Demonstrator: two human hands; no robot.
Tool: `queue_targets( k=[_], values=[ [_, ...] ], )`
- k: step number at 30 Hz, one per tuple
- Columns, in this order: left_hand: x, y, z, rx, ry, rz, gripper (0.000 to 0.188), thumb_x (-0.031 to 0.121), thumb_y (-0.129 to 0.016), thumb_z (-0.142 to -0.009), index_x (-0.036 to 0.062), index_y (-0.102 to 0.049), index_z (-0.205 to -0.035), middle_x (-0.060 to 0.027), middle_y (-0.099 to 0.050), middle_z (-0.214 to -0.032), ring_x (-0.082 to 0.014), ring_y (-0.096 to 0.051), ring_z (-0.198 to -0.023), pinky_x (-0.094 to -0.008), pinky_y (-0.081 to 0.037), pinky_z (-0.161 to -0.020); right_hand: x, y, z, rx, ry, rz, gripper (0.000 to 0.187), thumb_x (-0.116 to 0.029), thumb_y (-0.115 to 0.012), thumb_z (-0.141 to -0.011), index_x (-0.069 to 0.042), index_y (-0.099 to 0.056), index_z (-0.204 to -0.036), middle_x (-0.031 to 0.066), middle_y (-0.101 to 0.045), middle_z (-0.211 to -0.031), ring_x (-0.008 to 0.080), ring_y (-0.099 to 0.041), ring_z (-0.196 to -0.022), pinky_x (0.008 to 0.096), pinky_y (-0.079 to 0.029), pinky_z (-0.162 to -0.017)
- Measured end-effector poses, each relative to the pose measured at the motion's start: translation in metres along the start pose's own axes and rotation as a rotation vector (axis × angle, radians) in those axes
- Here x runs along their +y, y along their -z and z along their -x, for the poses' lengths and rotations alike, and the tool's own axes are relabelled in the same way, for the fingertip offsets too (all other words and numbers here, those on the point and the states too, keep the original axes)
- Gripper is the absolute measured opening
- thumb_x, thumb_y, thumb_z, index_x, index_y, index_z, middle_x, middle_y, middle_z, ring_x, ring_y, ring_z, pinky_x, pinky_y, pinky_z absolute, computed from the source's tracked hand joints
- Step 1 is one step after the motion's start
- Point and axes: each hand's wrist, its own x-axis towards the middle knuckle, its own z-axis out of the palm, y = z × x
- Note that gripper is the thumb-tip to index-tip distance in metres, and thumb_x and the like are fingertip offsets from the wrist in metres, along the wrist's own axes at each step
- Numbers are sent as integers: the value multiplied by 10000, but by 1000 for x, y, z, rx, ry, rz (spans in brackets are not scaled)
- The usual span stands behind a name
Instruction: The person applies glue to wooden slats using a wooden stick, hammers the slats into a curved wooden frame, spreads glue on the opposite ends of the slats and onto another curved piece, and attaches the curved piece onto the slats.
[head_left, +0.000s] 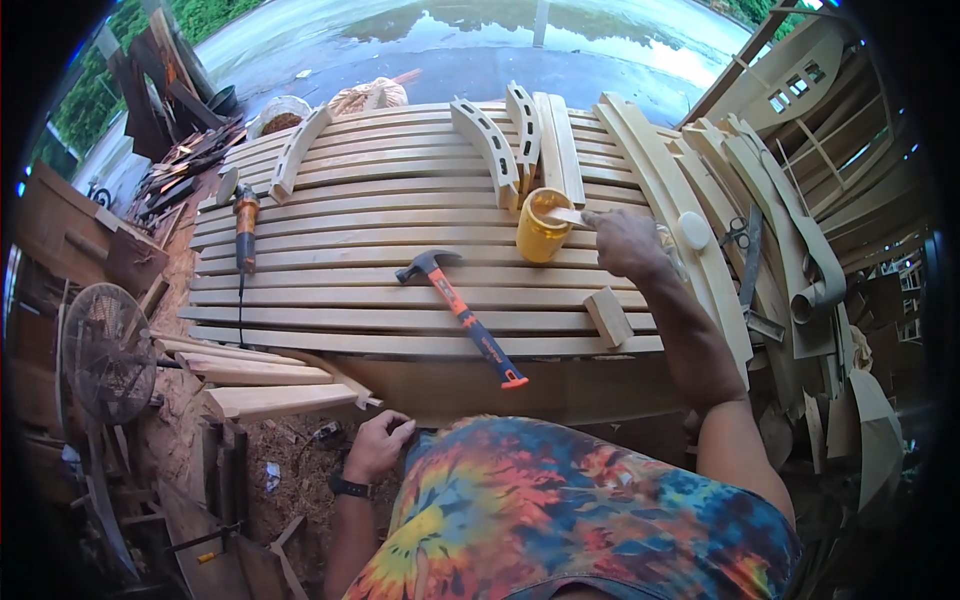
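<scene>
My right hand [628, 243] is closed on a pale flat stick [568, 215]. The stick's far end reaches into the mouth of a yellow jar [541, 240], which stands on the slatted wooden top [350, 238]. Down by the bench's near edge, beside my shirt, my left hand [378, 447] hangs with fingers loosely apart and holds nothing. A claw hammer [463, 318] with an orange and dark handle lies across the slats, its handle end past the near edge. A small wood block [608, 318] rests below my right forearm.
Slotted curved wood pieces [487, 150] and another curved piece [298, 155] lie toward the far side. An orange and black corded power tool [245, 230] is at left. A white round lid [692, 231] sits on boards at right, near scissors [737, 233]. A fan [110, 352] stands left.
</scene>
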Motion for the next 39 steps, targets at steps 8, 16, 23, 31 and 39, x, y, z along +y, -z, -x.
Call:
queue_targets(
  k=[8,16,23,31,39],
  values=[
    [-62,83,32,133,198,-281,321,291,-701,-945,-12,-720,-1049,-133,-743,-908,-219,-700,-833,-356,-540,-781,-3,6,-21,101,-4,78,270,-75,-587,-873,-134,-764,-1068,152,-748,-952,334,-735,-928,452,-579,-824],
    [-102,169,67,521,118,-184,337,234,-676,-965,-33,-650,-1171,-138,-710,-996,-209,-669,-883,-371,-535,-824,56,-21,12,177,34,-251,352,-44,-559,-859,-52,-738,-1162,182,-743,-925,310,-708,-795,428,-573,-753],
    [-131,255,36,742,39,-233,635,215,-764,-888,-1,-496,-1422,-172,-624,-1277,-308,-600,-1181,-427,-492,-1008,-1,-76,63,220,182,-1522,390,-62,-567,-894,48,-632,-1262,104,-708,-971,166,-648,-824,312,-532,-779],
    [-84,326,-19,520,-372,233,1070,109,-835,-743,22,-184,-1587,-259,-385,-1535,-387,-452,-1376,-458,-497,-1044,-168,-64,118,149,336,-1778,269,-51,-572,-824,61,-668,-1049,140,-699,-947,188,-646,-762,317,-534,-711],
    [-87,338,-86,-119,-437,440,529,106,-869,-758,30,-654,-1235,-24,-727,-1102,-128,-690,-990,-288,-567,-854,-323,-68,138,1,363,-1879,759,0,-797,-717,68,-513,-1419,205,-668,-1266,26,-596,-671,185,-508,-624]
  ],
)
